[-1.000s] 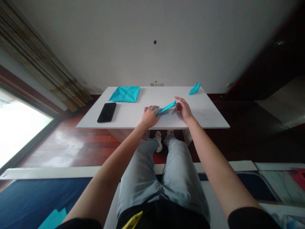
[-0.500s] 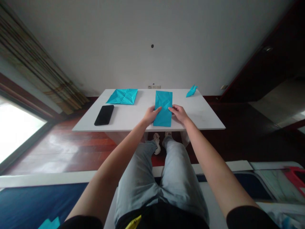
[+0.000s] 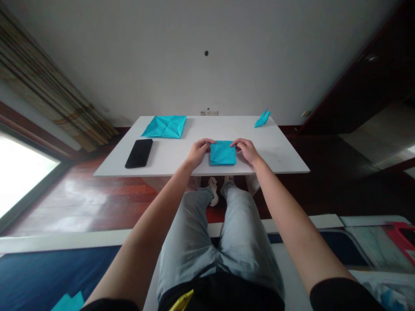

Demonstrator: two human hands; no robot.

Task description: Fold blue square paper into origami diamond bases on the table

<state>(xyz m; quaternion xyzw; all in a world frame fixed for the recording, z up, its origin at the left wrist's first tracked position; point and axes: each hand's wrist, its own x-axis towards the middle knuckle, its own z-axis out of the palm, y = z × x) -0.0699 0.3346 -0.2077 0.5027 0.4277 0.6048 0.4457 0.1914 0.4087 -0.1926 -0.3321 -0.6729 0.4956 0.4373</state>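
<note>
A folded square of turquoise origami paper [image 3: 223, 153] lies near the front of the white table, its layers showing along the near edge. My left hand [image 3: 200, 151] grips its far left corner between thumb and fingers. At the far right corner, my right hand [image 3: 244, 150] pinches the paper in the same way. Behind and to the left is a creased, opened turquoise sheet [image 3: 166, 127]. A folded paper crane [image 3: 262, 119] sits at the back right of the table.
A black phone [image 3: 139, 153] lies on the left of the white table [image 3: 272, 162]. The wall with sockets [image 3: 209, 113] stands behind it. Below are my legs [image 3: 194, 242] and a dark blue surface [image 3: 58, 272] with more turquoise paper [image 3: 68, 302] on it.
The tall rectangle of paper has been folded in half into a square. Both hands have moved from its sides to the far corners. The view has tilted slightly.
</note>
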